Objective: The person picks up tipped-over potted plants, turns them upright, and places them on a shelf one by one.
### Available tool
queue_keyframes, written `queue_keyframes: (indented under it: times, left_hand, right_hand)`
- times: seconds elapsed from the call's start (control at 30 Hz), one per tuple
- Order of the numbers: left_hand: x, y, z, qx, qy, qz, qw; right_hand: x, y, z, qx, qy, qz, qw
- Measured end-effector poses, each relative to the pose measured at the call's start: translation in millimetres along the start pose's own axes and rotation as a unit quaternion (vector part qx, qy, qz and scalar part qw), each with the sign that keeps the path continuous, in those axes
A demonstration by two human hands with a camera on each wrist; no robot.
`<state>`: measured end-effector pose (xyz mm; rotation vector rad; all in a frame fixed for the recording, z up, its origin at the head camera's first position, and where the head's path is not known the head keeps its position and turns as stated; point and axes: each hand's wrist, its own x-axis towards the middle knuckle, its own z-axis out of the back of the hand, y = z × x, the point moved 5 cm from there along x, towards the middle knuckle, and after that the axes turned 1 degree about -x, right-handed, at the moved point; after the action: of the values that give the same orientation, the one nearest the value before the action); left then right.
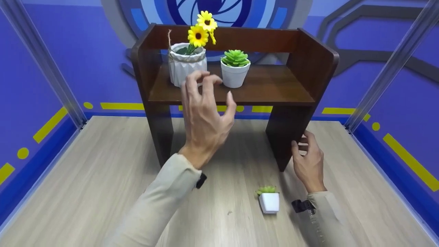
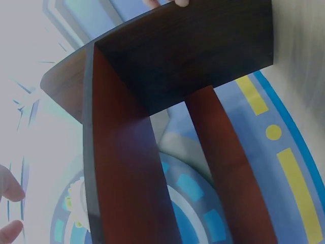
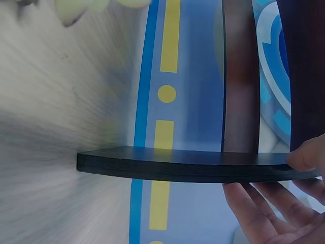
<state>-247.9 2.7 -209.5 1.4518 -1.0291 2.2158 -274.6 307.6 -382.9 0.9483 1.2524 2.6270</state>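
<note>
My left hand [image 1: 207,118] hovers in front of the upper board of a dark brown wooden shelf [image 1: 274,85], its fingers bent, spread and holding nothing. Just behind its fingertips stands a white ribbed pot [image 1: 181,70] tied with twine, with yellow flowers [image 1: 198,35]. To the right of that hand is a round white pot [image 1: 235,75] with a green succulent [image 1: 235,58]. My right hand [image 1: 310,164] grips the shelf's right side panel [image 3: 193,168], thumb on the inner face and fingers on the outer, as the right wrist view shows.
A small white square pot [image 1: 270,203] with a green succulent is on the pale wood table [image 1: 113,171], in front of the shelf's right leg. Blue printed walls [image 1: 41,51] enclose the table at the back and both sides, with metal posts [image 1: 44,65] in the corners.
</note>
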Motion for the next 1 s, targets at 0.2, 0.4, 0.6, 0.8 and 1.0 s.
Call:
queue_keyframes:
  times: [0.2,0.4,0.6,0.8,1.0]
  left_hand:
    - [-20.8,13.0,10.8,-0.028,-0.038,-0.002,0.9989]
    - [-47.1,37.7,21.1,-0.064,-0.115,0.021,0.9911]
    - [-69.0,53.2,30.4,-0.069,-0.155,0.045,0.9845]
    - [-84.3,71.4,39.8,-0.047,-0.199,0.079,0.9757]
    - [-92.3,94.2,44.5,0.004,-0.189,0.122,0.9744]
  right_hand:
    - [-0.8,-0.3,0.1,-0.003,-0.002,0.002,1.0]
    - [-1.3,-0.9,1.0,-0.002,0.001,-0.005,1.0]
    - [-1.0,-1.0,1.3,-0.009,0.001,-0.011,1.0]
    - [0.8,1.7,-0.2,-0.008,0.001,-0.004,1.0]
    - [1.4,1.6,0.1,-0.013,0.0,-0.007,1.0]
